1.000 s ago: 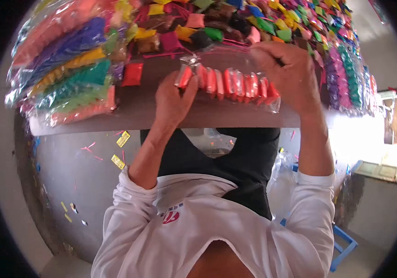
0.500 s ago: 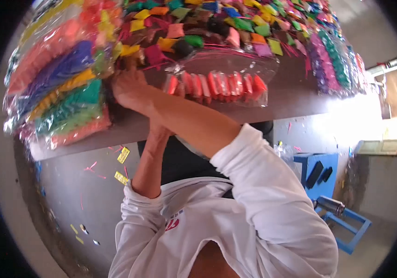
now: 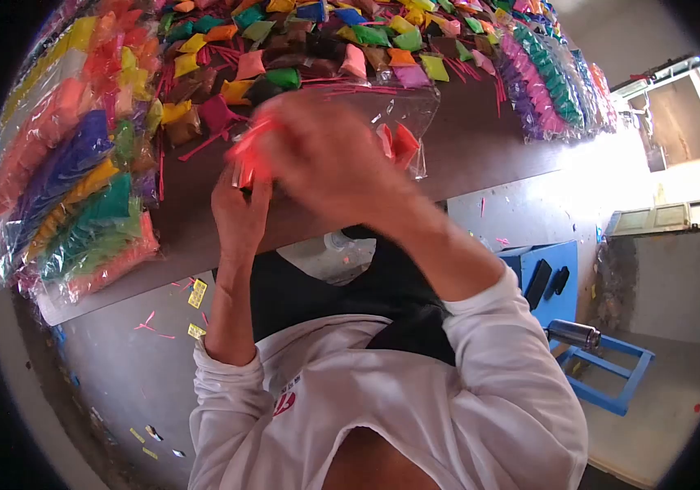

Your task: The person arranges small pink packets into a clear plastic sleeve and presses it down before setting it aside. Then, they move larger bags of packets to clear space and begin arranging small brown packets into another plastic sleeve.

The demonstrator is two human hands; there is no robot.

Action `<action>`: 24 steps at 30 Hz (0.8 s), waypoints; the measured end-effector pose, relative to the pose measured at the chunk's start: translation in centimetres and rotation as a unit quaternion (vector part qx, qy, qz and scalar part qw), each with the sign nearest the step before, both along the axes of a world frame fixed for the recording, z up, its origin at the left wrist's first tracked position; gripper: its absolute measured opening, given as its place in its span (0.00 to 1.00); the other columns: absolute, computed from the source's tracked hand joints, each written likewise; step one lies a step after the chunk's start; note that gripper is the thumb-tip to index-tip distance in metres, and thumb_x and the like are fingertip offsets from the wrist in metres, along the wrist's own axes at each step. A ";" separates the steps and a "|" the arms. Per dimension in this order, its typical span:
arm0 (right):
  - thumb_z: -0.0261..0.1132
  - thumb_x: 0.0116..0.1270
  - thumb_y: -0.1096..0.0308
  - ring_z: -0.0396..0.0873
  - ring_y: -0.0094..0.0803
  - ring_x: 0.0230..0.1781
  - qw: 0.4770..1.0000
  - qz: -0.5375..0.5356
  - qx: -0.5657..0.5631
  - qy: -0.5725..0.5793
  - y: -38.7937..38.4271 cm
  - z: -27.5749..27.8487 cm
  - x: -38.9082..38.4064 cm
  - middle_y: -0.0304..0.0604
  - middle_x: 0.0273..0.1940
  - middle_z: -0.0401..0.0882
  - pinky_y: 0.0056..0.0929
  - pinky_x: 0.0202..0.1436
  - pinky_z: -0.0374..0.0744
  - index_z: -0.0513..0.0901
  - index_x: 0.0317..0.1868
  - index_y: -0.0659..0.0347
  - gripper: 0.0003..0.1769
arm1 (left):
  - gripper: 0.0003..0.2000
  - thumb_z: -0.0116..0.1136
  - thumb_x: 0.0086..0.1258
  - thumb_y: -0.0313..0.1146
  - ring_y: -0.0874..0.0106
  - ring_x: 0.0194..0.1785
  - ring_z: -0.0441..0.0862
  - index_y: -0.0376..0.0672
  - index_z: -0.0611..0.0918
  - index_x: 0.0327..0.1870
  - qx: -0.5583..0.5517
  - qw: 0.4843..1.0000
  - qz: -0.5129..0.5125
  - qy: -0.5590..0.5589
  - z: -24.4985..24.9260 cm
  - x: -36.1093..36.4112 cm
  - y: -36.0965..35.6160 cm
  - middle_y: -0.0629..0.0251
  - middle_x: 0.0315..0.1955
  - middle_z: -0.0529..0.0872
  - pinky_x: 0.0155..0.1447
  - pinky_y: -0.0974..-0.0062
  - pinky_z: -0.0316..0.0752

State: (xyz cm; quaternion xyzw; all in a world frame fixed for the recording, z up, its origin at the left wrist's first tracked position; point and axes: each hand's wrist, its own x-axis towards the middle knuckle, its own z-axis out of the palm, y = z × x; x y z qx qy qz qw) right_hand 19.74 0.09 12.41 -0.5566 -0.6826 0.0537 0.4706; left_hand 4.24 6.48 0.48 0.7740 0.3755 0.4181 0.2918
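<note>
My left hand is at the table's front edge, its fingers around the lower end of a red packet. My right hand is above and right of it, smeared by motion, its fingers at the same red packet; whether they grip it is unclear. Behind my right hand lies a clear plastic bag with red packets in it, partly hidden by the hand. Several small coloured packets with pink ties lie loose just beyond my hands.
Filled clear bags of coloured packets are stacked at the table's left. More filled bags lie at the back right. A blue stool with a metal flask and a blue box stand on the floor at right.
My hands were crossed at the left by the loose packets. Now they are uncrossed, with my right hand over the red packets and my left hand at a red packet. The view has shifted.
</note>
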 end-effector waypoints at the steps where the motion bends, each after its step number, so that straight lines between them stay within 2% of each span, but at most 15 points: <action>1: 0.64 0.64 0.63 0.82 0.37 0.37 0.998 -0.053 -0.036 0.002 -1.2 0.9 2.5 0.48 0.38 0.83 0.35 0.43 0.80 0.81 0.47 0.64 0.15 | 0.13 0.60 0.73 0.39 0.67 0.38 0.81 0.39 0.79 0.46 -0.038 0.999 -0.011 -0.018 0.5 0.2 -0.1 0.66 0.34 0.83 0.43 0.68 0.74; 2: 0.65 0.64 0.64 0.81 0.31 0.34 0.992 -0.105 -0.072 0.004 -2.2 1.6 4.5 0.45 0.37 0.83 0.31 0.41 0.79 0.81 0.47 0.65 0.15 | 0.13 0.60 0.74 0.41 0.68 0.33 0.81 0.38 0.80 0.42 -0.079 0.996 -0.024 -0.038 1.1 0.3 -0.1 0.67 0.29 0.83 0.39 0.70 0.74; 4: 0.67 0.57 0.65 0.84 0.45 0.36 0.976 -0.162 -0.117 0.086 -3.4 1.3 7.5 0.53 0.35 0.84 0.38 0.43 0.80 0.81 0.44 0.66 0.17 | 0.13 0.60 0.74 0.42 0.72 0.31 0.78 0.38 0.81 0.38 -0.139 0.988 -0.029 -0.060 1.9 0.4 -0.5 0.67 0.26 0.81 0.37 0.73 0.72; 5: 0.67 0.56 0.64 0.84 0.45 0.36 0.971 -0.171 -0.136 0.094 -3.8 1.1 8.4 0.52 0.34 0.84 0.38 0.43 0.80 0.81 0.44 0.66 0.18 | 0.14 0.60 0.74 0.42 0.74 0.30 0.77 0.38 0.81 0.36 -0.168 0.983 -0.031 -0.070 2.0 0.4 -0.6 0.67 0.25 0.80 0.37 0.74 0.72; 7: 0.68 0.55 0.62 0.85 0.43 0.35 0.960 -0.189 -0.174 0.113 -4.4 0.2 9.7 0.52 0.33 0.85 0.38 0.43 0.80 0.82 0.45 0.66 0.20 | 0.15 0.61 0.74 0.43 0.76 0.29 0.76 0.38 0.81 0.37 -0.160 0.984 -0.035 -0.075 1.9 0.5 -0.7 0.68 0.24 0.79 0.35 0.75 0.71; 8: 0.69 0.53 0.60 0.85 0.43 0.34 0.966 -0.196 -0.153 0.076 -4.3 -0.8 10.4 0.50 0.31 0.85 0.39 0.42 0.80 0.83 0.43 0.63 0.19 | 0.15 0.61 0.74 0.43 0.77 0.29 0.76 0.38 0.81 0.37 -0.156 0.984 -0.037 -0.077 1.9 0.5 -0.6 0.68 0.24 0.79 0.35 0.75 0.71; 11: 0.69 0.53 0.60 0.85 0.43 0.34 0.951 -0.230 -0.204 0.015 -4.6 -1.4 10.5 0.50 0.31 0.85 0.39 0.42 0.80 0.84 0.41 0.60 0.17 | 0.15 0.61 0.74 0.43 0.76 0.28 0.75 0.38 0.80 0.35 -0.139 0.986 -0.023 -0.093 1.3 0.8 -0.6 0.69 0.22 0.78 0.34 0.74 0.71; 14: 0.68 0.53 0.60 0.85 0.45 0.34 0.944 -0.227 -0.239 0.033 -4.5 -1.5 10.3 0.50 0.30 0.85 0.41 0.42 0.80 0.84 0.40 0.58 0.16 | 0.16 0.61 0.74 0.43 0.75 0.28 0.75 0.38 0.79 0.34 -0.133 0.989 -0.010 -0.064 1.0 0.4 -0.4 0.67 0.22 0.78 0.35 0.74 0.70; 20: 0.68 0.56 0.56 0.86 0.49 0.36 0.930 -0.240 -0.252 -0.117 -4.2 -1.5 9.7 0.50 0.31 0.86 0.45 0.44 0.80 0.85 0.41 0.57 0.16 | 0.16 0.61 0.73 0.43 0.74 0.28 0.76 0.37 0.79 0.33 -0.132 0.989 -0.018 -0.065 1.3 0.5 -0.5 0.66 0.22 0.78 0.35 0.72 0.71; 24: 0.67 0.58 0.56 0.86 0.49 0.36 0.939 -0.211 -0.250 -0.107 -4.6 -0.2 10.3 0.50 0.31 0.86 0.45 0.44 0.81 0.85 0.39 0.57 0.15 | 0.17 0.60 0.74 0.44 0.74 0.28 0.75 0.37 0.79 0.33 -0.128 0.990 -0.010 -0.058 1.6 0.5 -0.6 0.66 0.22 0.78 0.35 0.72 0.70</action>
